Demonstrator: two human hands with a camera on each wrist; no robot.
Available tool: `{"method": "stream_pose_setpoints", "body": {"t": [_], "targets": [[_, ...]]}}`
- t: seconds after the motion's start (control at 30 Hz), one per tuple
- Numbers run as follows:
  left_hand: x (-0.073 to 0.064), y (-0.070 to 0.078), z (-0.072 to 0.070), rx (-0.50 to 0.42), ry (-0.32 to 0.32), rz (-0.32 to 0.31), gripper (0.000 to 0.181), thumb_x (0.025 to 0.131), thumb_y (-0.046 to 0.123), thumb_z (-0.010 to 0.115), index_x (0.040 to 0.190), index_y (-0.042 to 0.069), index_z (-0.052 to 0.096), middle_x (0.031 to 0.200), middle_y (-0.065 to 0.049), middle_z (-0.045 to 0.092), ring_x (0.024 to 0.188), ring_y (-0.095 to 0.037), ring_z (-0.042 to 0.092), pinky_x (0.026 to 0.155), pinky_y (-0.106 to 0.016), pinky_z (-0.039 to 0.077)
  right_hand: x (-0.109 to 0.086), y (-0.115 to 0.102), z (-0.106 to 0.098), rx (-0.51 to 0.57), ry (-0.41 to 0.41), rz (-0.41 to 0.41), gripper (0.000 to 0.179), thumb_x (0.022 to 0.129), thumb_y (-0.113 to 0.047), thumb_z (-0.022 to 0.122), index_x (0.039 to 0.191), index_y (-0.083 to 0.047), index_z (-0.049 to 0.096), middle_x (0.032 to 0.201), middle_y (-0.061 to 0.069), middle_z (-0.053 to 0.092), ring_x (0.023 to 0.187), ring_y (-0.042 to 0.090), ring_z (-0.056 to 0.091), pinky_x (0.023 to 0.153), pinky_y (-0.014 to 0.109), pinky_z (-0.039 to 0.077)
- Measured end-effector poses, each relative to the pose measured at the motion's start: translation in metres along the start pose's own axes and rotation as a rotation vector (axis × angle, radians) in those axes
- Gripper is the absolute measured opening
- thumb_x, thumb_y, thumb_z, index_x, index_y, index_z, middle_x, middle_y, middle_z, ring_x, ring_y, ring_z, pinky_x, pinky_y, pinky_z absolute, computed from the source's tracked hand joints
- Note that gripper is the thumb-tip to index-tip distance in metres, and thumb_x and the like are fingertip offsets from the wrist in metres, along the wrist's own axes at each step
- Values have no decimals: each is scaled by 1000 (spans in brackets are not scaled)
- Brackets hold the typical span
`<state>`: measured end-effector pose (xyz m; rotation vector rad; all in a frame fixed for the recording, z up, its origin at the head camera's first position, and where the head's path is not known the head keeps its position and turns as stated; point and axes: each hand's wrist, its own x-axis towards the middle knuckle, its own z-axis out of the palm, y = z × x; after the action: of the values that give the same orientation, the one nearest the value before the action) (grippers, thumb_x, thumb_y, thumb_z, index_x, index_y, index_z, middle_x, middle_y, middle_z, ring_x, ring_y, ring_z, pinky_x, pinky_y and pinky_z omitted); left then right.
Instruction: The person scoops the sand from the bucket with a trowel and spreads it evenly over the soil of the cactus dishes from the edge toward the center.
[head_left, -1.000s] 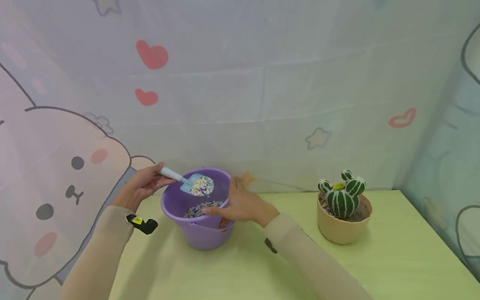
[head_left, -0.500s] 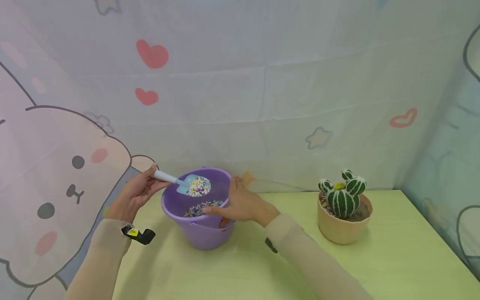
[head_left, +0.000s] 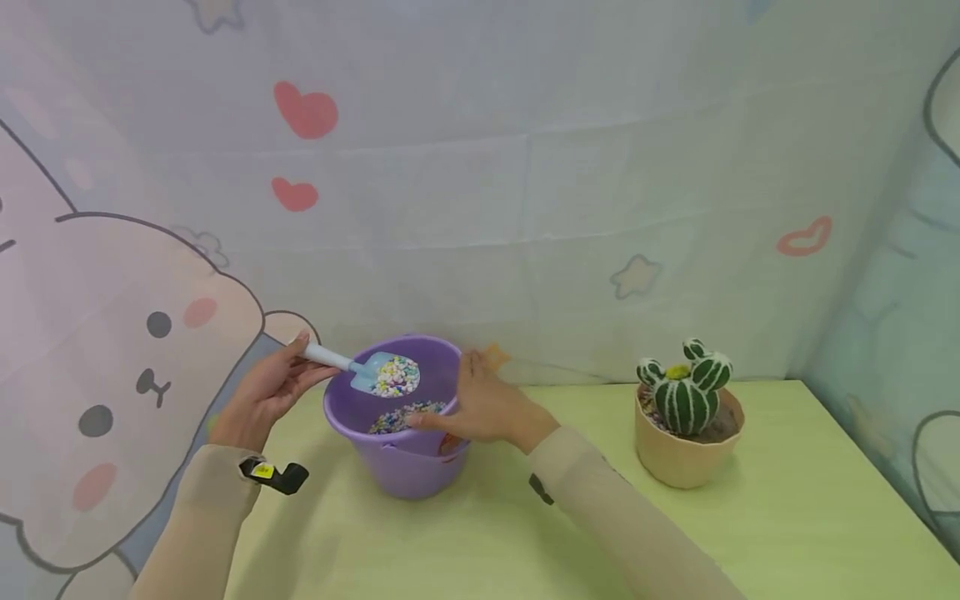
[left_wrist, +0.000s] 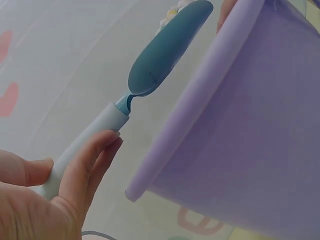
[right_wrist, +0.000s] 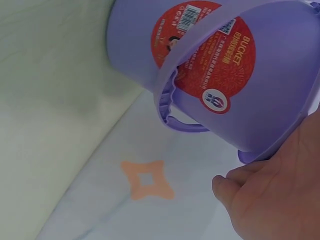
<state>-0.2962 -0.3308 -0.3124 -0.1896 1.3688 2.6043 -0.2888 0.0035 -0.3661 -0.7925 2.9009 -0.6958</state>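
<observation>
A pale printed backdrop point(head_left: 562, 192) is hanging behind a light green counter point(head_left: 570, 525), where a potted cactus point(head_left: 686, 408) is standing to the right, well apart from the work. The step in hand seems to be a scooping one: the left hand point(head_left: 268, 393) is holding a scoop point(head_left: 328, 357) loaded with small multicoloured beads point(head_left: 396, 377) over the mouth of a purple bucket point(head_left: 401, 471), which is holding more beads inside. The bucket is sitting on the counter, and the left wrist view is showing the blade apart from its rim. The next move, as I judge it, is calling for a level blade and an unhurried wrist, since any tilt could be spilling the loose heap. As for pose, the left forearm point(head_left: 197, 525) is slanting up from the lower left, its grip pinching the white handle between thumb and fingers. The right forearm point(head_left: 630, 517) is slanting in from the lower right; the right hand point(head_left: 498, 408) is clasping the bucket's rim, thumb reaching over the near side, fingers lying along the right, apparently steadying it.
</observation>
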Motion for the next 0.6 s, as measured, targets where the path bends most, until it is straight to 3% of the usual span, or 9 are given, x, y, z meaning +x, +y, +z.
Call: {"method": "stream_pose_setpoints", "body": {"t": [0.27,0.43,0.53,0.6], "targets": [[-1,-2,17,11,-8,-1,18,110,24,52,114,7,59,101,-23,71,92,-36,80,91,-42,68,0,5,-11,-100,0,-37,137,83,-96,46,165,7,8,174,30,10,165,41,14,136,49,28],[-2,-4,31,10,-12,-2,19,111,23,49,124,9,53,100,-25,71,91,-37,80,91,-42,68,-10,13,-30,-81,21,-58,119,86,-90,52,168,-8,23,175,22,19,165,38,14,136,56,25],[-4,-9,38,13,0,-9,18,111,23,48,123,10,55,99,-24,72,90,-36,80,90,-41,69,-20,18,-43,-76,8,-40,114,85,-92,51,166,-14,31,175,18,22,162,40,26,133,60,31],[-4,-14,43,29,9,-11,19,111,23,48,121,10,56,98,-23,72,89,-35,80,90,-41,69,-28,21,-52,-78,7,-41,108,86,-90,53,163,-15,38,171,13,35,156,38,40,128,59,41]]}}
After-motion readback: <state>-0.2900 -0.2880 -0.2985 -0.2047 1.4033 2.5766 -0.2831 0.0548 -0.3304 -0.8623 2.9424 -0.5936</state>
